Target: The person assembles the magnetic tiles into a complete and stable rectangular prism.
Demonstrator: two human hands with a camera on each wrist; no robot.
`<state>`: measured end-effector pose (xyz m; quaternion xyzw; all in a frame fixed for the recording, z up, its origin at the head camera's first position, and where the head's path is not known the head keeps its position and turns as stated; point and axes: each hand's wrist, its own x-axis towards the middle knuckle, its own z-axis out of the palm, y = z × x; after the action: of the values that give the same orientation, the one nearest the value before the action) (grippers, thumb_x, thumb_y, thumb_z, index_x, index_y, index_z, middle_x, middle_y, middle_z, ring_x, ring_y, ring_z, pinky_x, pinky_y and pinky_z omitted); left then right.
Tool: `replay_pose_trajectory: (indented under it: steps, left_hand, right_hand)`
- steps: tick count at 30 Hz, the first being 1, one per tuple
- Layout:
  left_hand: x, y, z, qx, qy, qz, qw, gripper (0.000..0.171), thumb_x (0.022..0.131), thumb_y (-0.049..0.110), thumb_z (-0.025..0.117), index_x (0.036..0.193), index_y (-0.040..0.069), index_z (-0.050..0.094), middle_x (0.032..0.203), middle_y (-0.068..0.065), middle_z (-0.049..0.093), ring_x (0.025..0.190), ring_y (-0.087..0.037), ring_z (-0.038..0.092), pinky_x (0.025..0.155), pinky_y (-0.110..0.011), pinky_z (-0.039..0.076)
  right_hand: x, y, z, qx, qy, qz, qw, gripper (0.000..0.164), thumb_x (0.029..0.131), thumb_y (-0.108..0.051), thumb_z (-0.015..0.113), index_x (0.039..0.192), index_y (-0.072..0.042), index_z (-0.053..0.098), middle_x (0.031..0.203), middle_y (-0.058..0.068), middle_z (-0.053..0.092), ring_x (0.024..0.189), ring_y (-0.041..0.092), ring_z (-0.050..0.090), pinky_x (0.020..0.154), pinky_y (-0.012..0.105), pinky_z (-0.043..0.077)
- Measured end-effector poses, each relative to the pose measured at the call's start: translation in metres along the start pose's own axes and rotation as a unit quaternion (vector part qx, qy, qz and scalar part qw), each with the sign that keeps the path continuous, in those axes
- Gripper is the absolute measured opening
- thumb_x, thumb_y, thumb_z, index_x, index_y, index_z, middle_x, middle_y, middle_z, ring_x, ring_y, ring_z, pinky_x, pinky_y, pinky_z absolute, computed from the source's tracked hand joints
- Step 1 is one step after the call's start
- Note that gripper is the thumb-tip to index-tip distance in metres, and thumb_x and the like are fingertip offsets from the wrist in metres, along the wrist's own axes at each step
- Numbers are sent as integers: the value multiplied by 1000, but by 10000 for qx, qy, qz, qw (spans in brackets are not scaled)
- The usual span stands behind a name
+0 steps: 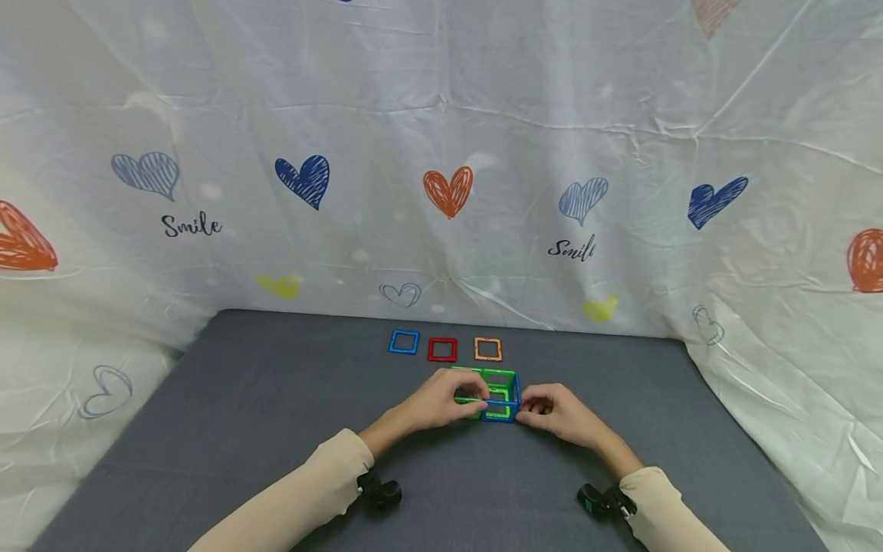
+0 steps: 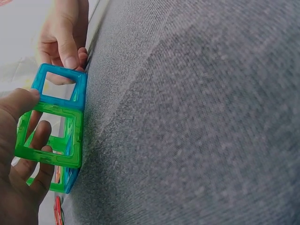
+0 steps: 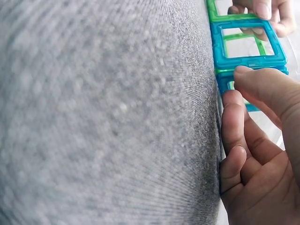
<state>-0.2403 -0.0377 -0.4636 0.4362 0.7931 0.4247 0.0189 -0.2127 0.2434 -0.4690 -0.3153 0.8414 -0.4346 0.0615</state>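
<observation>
1. Work item: an open, box-like structure of green and blue translucent plastic square frames [image 1: 502, 402] sits on the dark grey cloth-covered table [image 1: 276, 399], between the two hands.
2. Near face: a green square frame [image 2: 78, 138] stands at left, joined edge to edge with a blue square frame [image 2: 80, 90] at right.
3. Left hand [image 1: 444, 395]: grips the structure from its left part. The thumb contacts the upper edge near the green-blue joint; the fingers curl behind the green frame.
4. Right hand [image 1: 560, 414]: pinches the right end of the structure between thumb and index finger; the other fingers are bent.
5. Loose parts: three flat square frames, blue [image 1: 403, 352], red [image 1: 442, 359] and orange [image 1: 488, 359], lie apart in a row beyond the structure.
6. Background: a white cloth [image 1: 386, 138] printed with hearts stands behind the table.
</observation>
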Motion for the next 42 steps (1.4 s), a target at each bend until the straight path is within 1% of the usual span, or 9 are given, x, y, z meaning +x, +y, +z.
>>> replay_pose_trajectory:
  steps: [11,21,24,27,31,33,35,38,42]
  left_hand:
    - [1,4,-1,5,-58,-13,10000,7,96,14,74,101,16,71,99,2,70,90,-3,63,81,-25,51]
    - [0,1,-1,114,5,80,9999,12,93,13,78,102,18,70,98,12,67,90,-2,62,81,-24,52]
    - [-1,1,-3,64,5,96,9999,14,93,14,78,104,14,70,100,10,67,90,-4,63,81,-24,52]
    - [-5,1,-8,18,51,2,10000,16,93,13,78,107,10,70,102,6,67,90,-6,64,78,-24,53]
    - [-16,-3,-21,38,245,3,9997,20,93,13,77,110,6,69,103,3,66,89,-10,64,70,-27,54]
    - [-25,-7,-30,59,347,56,9994,21,94,13,77,110,4,68,104,2,66,88,-12,64,69,-28,54]
    - [-36,-11,-38,89,439,65,9990,21,94,14,77,110,5,68,104,2,66,88,-11,63,69,-30,55]
    - [-54,-17,-52,116,553,-40,9984,21,94,16,77,110,6,68,103,2,67,87,-10,63,68,-31,54]
    - [-73,-19,-69,46,670,-204,9975,23,94,17,76,112,4,68,102,0,68,87,-12,63,66,-31,53]
  right_hand:
    - [1,0,-1,28,-23,-71,10000,5,96,-10,73,100,-10,75,87,-3,69,72,16,64,62,30,53]
    - [0,-2,-1,62,-20,-87,9999,6,95,-7,73,101,-9,75,88,1,70,72,17,64,62,31,53]
    - [0,-2,-1,37,-24,-44,10000,6,96,-7,73,101,-10,75,88,0,70,72,16,64,62,30,53]
    - [0,-1,-1,39,-20,36,10000,7,96,-8,73,101,-11,75,88,-1,70,72,16,64,63,30,53]
    - [0,1,-1,50,-20,46,10000,6,96,-10,73,101,-12,76,89,-2,70,72,15,64,62,30,53]
    - [0,1,-1,38,-15,16,10000,6,96,-11,74,101,-12,76,89,-3,70,72,15,64,62,30,53]
    - [0,1,-1,29,-16,-27,10000,6,96,-12,74,101,-13,76,89,-2,70,72,15,64,62,30,52]
    - [0,1,-1,14,-26,-68,10000,6,96,-13,73,102,-14,76,89,-1,70,71,16,63,62,30,52]
    - [-1,1,-1,-7,-59,-25,10000,6,96,-14,73,101,-13,76,88,-1,70,70,17,63,61,29,52]
